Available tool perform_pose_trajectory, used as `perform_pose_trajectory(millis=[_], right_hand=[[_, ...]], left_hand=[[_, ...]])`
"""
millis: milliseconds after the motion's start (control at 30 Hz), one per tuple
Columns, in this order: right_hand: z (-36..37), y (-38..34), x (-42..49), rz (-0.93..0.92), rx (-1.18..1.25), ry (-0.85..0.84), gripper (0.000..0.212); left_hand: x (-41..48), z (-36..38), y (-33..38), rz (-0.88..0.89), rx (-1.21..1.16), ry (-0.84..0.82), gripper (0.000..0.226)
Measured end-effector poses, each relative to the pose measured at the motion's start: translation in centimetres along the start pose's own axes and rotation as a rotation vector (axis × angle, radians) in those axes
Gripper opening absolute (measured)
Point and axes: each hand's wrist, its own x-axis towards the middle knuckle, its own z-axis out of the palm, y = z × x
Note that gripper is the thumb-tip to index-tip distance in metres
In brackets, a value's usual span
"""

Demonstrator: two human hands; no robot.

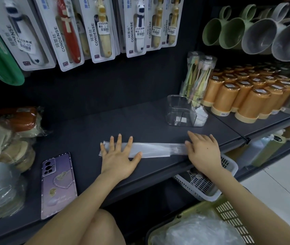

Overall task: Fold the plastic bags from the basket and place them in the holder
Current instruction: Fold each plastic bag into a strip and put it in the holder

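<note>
Thin translucent plastic bag (151, 150), smooth and faintly glossy, matt dark shelf (94, 124), clear glossy hard-plastic holder (177, 108), slotted plastic basket (232, 218), shiny phone case (57, 184).

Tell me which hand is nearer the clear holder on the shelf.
Right. The right hand presses the folded bag at its right end, just in front of the holder; the left hand presses its left end, farther away.

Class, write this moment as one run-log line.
stage: folding | plastic bag: long strip on shelf | left hand: flat on it | right hand: flat on its right end | holder: behind
</note>
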Motion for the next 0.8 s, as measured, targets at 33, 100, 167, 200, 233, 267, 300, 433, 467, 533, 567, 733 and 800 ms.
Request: perform_pose_trajectory(millis=[33, 100, 167, 200, 233, 267, 300, 433, 467, 533, 567, 733, 800], right_hand=[[-0.3, 0.2, 0.4, 0.022, -0.060, -0.030, 0.051], [-0.9, 0.4, 1.0, 0.066, -0.111, -0.163, 0.040], [-1.7, 0.8, 1.2, 0.097, 0.005, -0.217, 0.020], [-2.1, 0.9, 1.1, 0.095, 0.065, -0.230, 0.009], [-2.5, 0.8, 0.8, 0.085, 0.100, -0.261, 0.009], [-2.6, 0.8, 0.3, 0.079, 0.129, -0.292, 0.012], [-2.8, 0.7, -0.3, 0.089, 0.155, -0.308, 0.013], [-3.8, -0.1, -3.2, 0.207, 0.417, -0.336, 0.014], [-4.2, -0.5, -3.9, 0.259, 0.546, -0.350, 0.017], [-4.9, -1.1, -5.1, 0.371, 0.813, -0.384, 0.018], [-5.3, -1.4, -5.5, 0.425, 0.931, -0.410, 0.018], [-7.9, -3.0, -5.4, 0.582, 1.377, -0.491, 0.015], [-8.9, -3.8, -4.8, 0.582, 1.520, -0.484, 0.010]], left_hand=[[0.1, -0.1, 0.0, 0.003, 0.001, -0.004, 0.072], [0.4, -0.3, -0.3, 0.008, -0.013, -0.020, 0.076], [0.7, -0.6, -0.7, 0.030, -0.017, -0.016, 0.081], [0.9, -0.9, -0.9, 0.053, -0.022, 0.002, 0.086], [1.1, -1.2, -1.2, 0.078, -0.033, 0.033, 0.093], [1.2, -1.6, -1.3, 0.101, -0.045, 0.079, 0.096], [1.0, -2.0, -1.1, 0.133, -0.064, 0.146, 0.093], [-1.1, -2.0, 1.5, 0.364, -0.287, 0.479, 0.030], [-2.2, -1.9, 2.7, 0.412, -0.365, 0.397, 0.032], [-4.3, -1.2, 4.5, 0.467, -0.509, 0.214, 0.050], [-5.0, -0.7, 5.1, 0.502, -0.526, 0.178, 0.059], [-5.4, 0.6, 6.4, 0.531, -0.342, 0.320, 0.059], [-5.4, 0.1, 7.0, 0.487, -0.390, 0.390, 0.043]])
